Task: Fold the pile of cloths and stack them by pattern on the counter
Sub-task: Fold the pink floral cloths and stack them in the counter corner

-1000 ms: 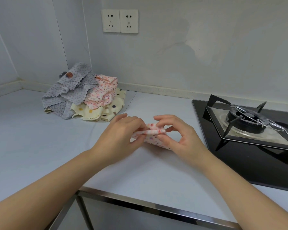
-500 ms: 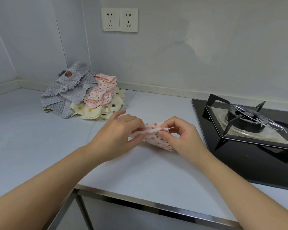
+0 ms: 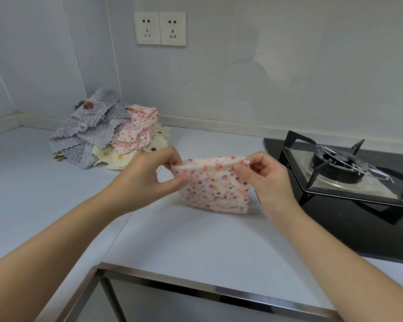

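A folded white cloth with pink and purple dots (image 3: 213, 185) hangs over the middle of the white counter (image 3: 196, 242). My left hand (image 3: 147, 176) pinches its top left corner and my right hand (image 3: 266, 180) pinches its top right corner. Its lower edge lies on or just above the counter; I cannot tell which. At the back left sits the pile of cloths: grey dotted cloths (image 3: 91, 131) on top, a pink dotted cloth (image 3: 136, 131) beside them, and a cream cloth with large dots (image 3: 154, 145) underneath.
A black gas hob with a metal burner stand (image 3: 342, 173) fills the right side of the counter, close to my right hand. Two wall sockets (image 3: 159, 27) are on the back wall. The counter's metal front edge (image 3: 219, 290) runs near me.
Both hands have lifted the pink dotted cloth and drawn its top edge out sideways, so it now hangs as a wider folded rectangle instead of a small bundle.
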A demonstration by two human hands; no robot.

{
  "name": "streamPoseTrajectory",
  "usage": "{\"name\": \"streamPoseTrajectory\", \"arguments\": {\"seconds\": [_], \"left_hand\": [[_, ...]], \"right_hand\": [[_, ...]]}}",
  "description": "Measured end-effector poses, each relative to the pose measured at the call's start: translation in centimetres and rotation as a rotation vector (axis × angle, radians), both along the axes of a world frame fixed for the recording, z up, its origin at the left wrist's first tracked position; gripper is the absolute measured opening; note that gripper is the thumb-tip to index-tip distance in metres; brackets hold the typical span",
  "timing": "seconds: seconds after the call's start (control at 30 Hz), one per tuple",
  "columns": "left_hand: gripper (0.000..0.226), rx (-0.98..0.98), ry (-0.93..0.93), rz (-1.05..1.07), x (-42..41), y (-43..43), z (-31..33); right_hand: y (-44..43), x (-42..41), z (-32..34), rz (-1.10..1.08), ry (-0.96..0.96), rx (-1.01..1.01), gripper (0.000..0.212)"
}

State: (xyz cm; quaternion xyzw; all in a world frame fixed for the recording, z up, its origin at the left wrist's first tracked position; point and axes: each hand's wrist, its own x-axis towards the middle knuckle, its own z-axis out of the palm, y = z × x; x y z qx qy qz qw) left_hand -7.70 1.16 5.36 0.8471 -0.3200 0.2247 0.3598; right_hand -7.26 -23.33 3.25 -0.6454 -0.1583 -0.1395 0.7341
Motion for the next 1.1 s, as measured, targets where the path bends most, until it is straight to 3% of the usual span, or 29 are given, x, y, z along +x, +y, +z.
{"name": "streamPoseTrajectory", "arguments": {"seconds": [0.1, 0.23, 0.33, 0.47, 0.6, 0.67, 0.9, 1.0, 1.1], "left_hand": [[0.019, -0.1, 0.115, -0.027, -0.4, -0.8, 0.6], [0.02, -0.383, 0.393, -0.153, -0.1, -1.2, 0.8], [0.014, -0.438, 0.47, -0.15, 0.1, -1.6, 0.4], [0.017, -0.408, 0.457, -0.121, 0.1, -1.5, 0.2], [0.018, -0.356, 0.411, -0.128, 0.2, -1.0, 0.6], [0.008, -0.312, 0.423, -0.157, 0.1, -0.7, 0.7], [0.015, -0.278, 0.411, -0.039, -0.4, -1.1, 1.1], [0.01, -0.357, 0.364, 0.045, -0.5, -1.8, 1.2], [0.024, -0.514, 0.415, 0.07, -0.6, -2.8, 0.8]], "right_hand": [[0.0, 0.0, 0.1, 0.061, 0.043, 0.089, 0.018], [0.2, 0.0, 0.2, 0.063, 0.12, 0.206, 0.015], [0.2, 0.0, 0.0, 0.041, 0.157, 0.163, 0.014], [0.4, 0.0, -0.3, 0.174, 0.078, -0.069, 0.01], [0.5, -0.2, -0.4, 0.247, 0.082, -0.148, 0.011], [0.5, -0.4, -0.3, 0.233, 0.094, -0.144, 0.008], [0.6, -0.3, -0.4, 0.066, 0.094, -0.063, 0.008], [0.8, -0.3, -0.2, -0.017, 0.089, 0.028, 0.02], [1.0, -0.4, -0.1, -0.021, 0.113, 0.083, 0.039]]}}
